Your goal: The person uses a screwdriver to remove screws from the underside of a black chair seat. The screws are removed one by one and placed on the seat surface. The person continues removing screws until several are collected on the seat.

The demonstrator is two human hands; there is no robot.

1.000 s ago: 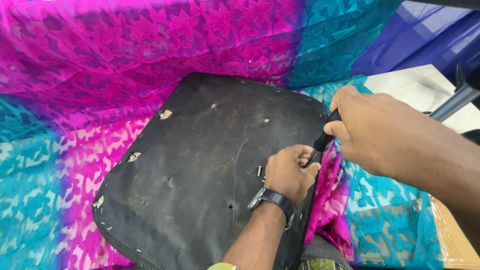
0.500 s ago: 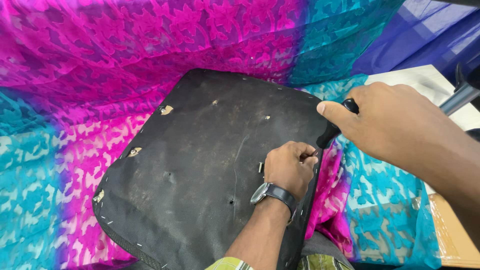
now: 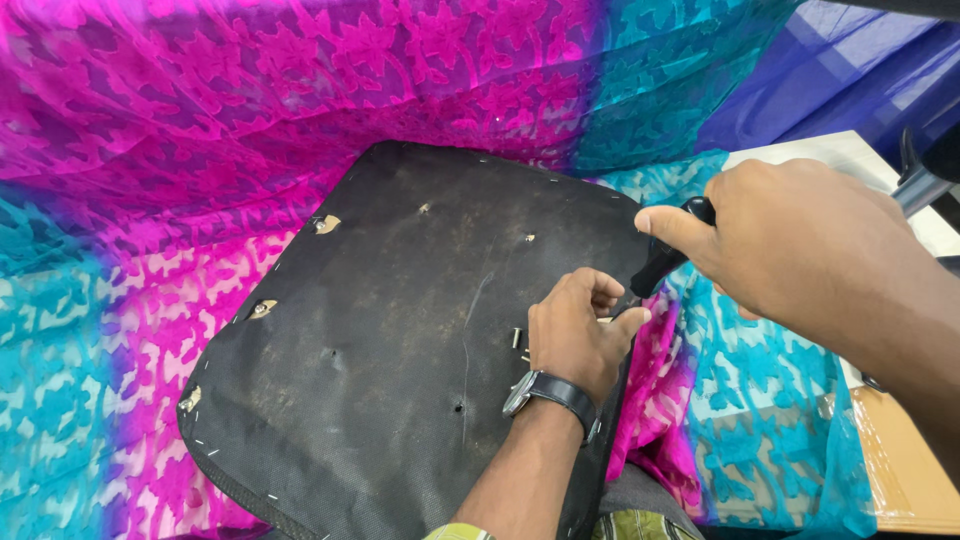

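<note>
Pink-blue patterned cloth under one black seat pad; left hand pinching its edge, right hand clenching one black-handled tool.

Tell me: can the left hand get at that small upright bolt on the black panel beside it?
Probably yes. The left hand rests on the black panel, and the bolt stands exposed just beside its knuckles, nothing lying between them.

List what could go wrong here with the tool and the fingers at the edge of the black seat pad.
The left hand pinches right where the tool in the right hand meets the seat pad edge; a slip could jab those fingers. The pink cloth bunched there could snag or tear.
</note>
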